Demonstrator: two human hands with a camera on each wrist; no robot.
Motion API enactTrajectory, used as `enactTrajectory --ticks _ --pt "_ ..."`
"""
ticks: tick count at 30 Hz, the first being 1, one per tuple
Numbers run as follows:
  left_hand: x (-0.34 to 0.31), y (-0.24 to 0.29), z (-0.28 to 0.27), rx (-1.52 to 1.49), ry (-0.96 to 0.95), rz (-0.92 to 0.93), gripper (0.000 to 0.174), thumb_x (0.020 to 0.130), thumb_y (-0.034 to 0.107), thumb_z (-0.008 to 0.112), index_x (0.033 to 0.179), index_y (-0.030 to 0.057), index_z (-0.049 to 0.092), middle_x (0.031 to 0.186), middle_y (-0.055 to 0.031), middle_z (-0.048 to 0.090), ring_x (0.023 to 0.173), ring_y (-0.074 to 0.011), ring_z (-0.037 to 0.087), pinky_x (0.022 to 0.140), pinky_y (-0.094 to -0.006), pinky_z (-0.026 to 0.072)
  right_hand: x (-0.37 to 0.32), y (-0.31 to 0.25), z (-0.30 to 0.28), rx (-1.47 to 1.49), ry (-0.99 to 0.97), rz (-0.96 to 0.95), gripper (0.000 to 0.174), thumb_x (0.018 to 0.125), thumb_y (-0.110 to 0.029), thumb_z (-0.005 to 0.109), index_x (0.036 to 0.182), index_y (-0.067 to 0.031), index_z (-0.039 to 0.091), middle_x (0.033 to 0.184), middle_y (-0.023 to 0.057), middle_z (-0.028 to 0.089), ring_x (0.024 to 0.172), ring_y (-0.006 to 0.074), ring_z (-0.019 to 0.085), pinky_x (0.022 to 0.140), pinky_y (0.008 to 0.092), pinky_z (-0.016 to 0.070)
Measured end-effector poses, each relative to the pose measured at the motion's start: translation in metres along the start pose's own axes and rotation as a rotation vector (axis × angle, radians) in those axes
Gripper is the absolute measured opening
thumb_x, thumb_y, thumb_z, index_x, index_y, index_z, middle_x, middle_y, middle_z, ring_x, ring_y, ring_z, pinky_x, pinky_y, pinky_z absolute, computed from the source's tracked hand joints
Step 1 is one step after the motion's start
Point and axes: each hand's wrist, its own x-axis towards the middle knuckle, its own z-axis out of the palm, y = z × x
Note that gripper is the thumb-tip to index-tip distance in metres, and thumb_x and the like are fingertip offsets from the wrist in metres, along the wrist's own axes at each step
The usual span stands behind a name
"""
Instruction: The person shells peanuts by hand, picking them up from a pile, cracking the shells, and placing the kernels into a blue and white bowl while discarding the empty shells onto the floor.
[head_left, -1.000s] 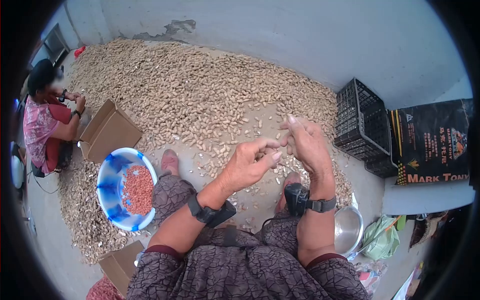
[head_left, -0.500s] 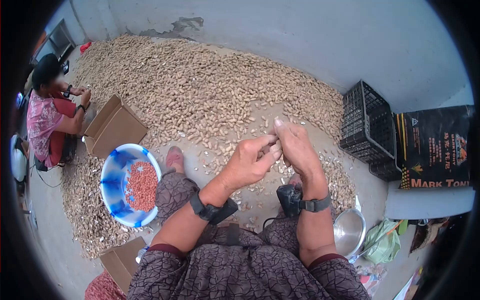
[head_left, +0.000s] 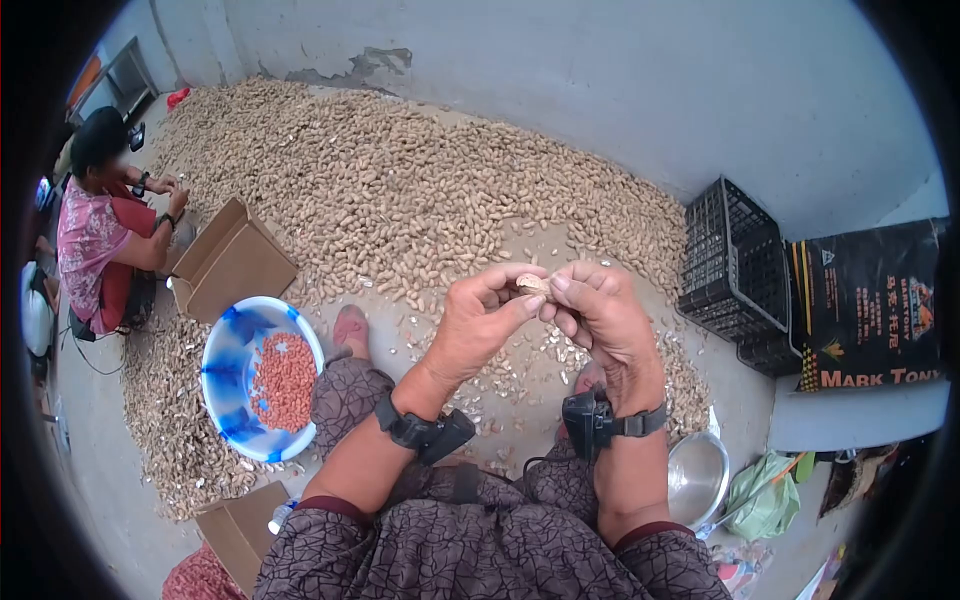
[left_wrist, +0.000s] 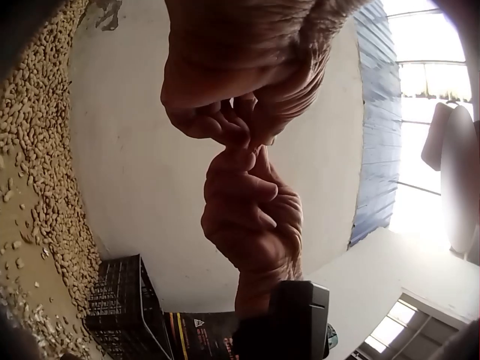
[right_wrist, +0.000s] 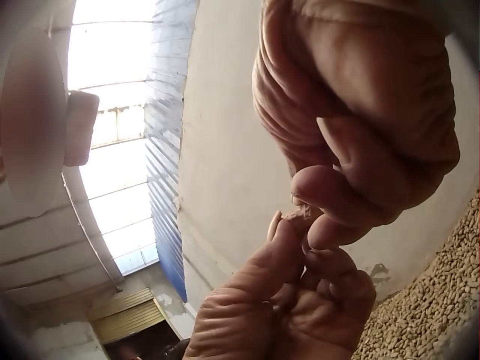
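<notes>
A peanut in its shell [head_left: 533, 285] sits between the fingertips of both hands, over the floor in front of the body. My left hand [head_left: 478, 318] pinches its left end between thumb and forefinger. On its other side my right hand [head_left: 612, 312] grips it with thumb and curled fingers. In the right wrist view a small bit of the peanut [right_wrist: 301, 216] shows between the fingertips, the rest covered by them. The left wrist view has the left hand [left_wrist: 240, 64] above the right hand [left_wrist: 251, 214], fingertips meeting, the peanut hidden.
Unshelled peanuts [head_left: 380, 180] spread over the floor to the wall. A blue-and-white basin [head_left: 222, 385] holds shelled red kernels [head_left: 285, 385]. Around are a cardboard box [head_left: 235, 260], black crate [head_left: 730, 265], metal bowl [head_left: 695, 480], black sack [head_left: 870, 300] and a seated person [head_left: 105, 235].
The hands, slightly apart at first, have come together at the fingertips. A peanut now shows between them, with the left thumb and forefinger pinching it. The head view has shifted slightly.
</notes>
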Motion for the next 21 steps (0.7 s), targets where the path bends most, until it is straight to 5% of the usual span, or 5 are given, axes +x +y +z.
enactTrajectory --ticks 5,13,21 --pt "0.0 -0.001 -0.01 -0.098 0.023 -0.001 0.017 0.08 0.005 0.058 0.096 -0.0018 0.057 0.085 -0.0049 0.059 0.077 -0.0077 0.054 0.068 -0.0205 0.0446 0.001 0.003 0.005 -0.037 -0.031 -0.009 0.014 0.08 -0.016 0.059 0.079 -0.0015 0.06 0.063 0.0016 0.058 0.045 0.0021 0.047 0.035 0.0138 0.0295" --pt "0.0 0.01 -0.022 0.371 -0.085 -0.059 0.012 0.079 0.011 0.059 0.083 -0.0003 0.057 0.07 -0.001 0.058 0.055 -0.0049 0.052 0.047 -0.0174 0.0415 -0.006 0.003 0.011 -0.448 -0.062 -0.169 0.007 0.071 -0.006 0.065 0.075 -0.0021 0.061 0.061 -0.0001 0.056 0.048 0.0035 0.047 0.04 0.0189 0.0362" --pt "-0.005 0.012 -0.014 0.079 -0.071 -0.093 0.013 0.08 0.013 0.058 0.081 -0.0005 0.056 0.072 -0.0036 0.058 0.056 -0.0062 0.053 0.049 -0.0189 0.0442 -0.012 -0.001 0.014 -0.253 -0.052 -0.099 0.007 0.073 -0.005 0.063 0.072 -0.0001 0.059 0.059 0.0025 0.055 0.045 0.0055 0.049 0.039 0.0179 0.0382"
